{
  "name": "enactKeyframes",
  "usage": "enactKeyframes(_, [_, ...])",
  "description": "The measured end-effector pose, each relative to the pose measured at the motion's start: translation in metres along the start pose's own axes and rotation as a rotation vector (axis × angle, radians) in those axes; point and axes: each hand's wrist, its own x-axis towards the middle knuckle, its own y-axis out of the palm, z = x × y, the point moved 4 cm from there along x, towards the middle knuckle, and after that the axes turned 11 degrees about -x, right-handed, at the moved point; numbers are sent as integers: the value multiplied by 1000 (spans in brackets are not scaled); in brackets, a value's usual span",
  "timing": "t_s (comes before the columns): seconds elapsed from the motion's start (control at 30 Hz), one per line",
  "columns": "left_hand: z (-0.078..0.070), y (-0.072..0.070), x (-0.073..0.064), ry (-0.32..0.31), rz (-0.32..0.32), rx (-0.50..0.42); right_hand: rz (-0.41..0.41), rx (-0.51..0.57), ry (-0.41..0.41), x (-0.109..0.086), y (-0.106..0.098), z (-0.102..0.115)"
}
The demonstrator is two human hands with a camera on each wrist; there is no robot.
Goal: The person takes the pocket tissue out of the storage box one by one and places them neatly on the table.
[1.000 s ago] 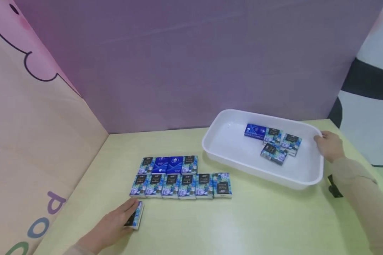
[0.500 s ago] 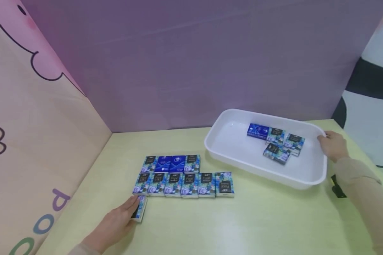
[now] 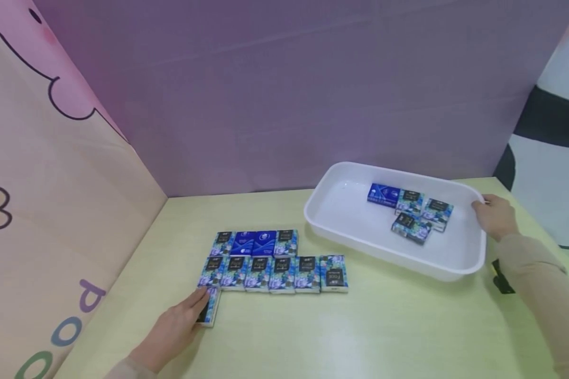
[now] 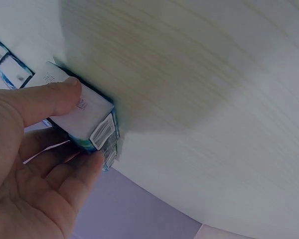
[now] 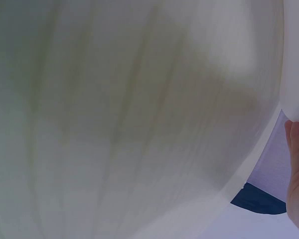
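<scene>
We pinch the floral pack [image 3: 211,308] in our left grip [image 3: 175,323], last second's gap to the row [image 3: 271,275] just beyond it all but closed, so a third row looks started; right grip [image 3: 495,216] holds the tray [image 3: 348,213].

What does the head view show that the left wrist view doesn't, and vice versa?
Head only: the white rectangular plastic tray, small blue rectangular packs inside it, and the right hand gripping its rim.

Left wrist only: a striped barcode on one end of the blue floral boxy pack.

Both: that pack, the left hand holding it, and the pale wood-grain table.
</scene>
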Motion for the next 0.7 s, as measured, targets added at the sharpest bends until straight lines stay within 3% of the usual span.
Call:
enactKeyframes(0.47, [1,2,0,-47,46,-22,11,8,-2,0,3,-3])
enactKeyframes(0.7, [1,0,0,-23,10,-4,21,12,16,-1,1,-1])
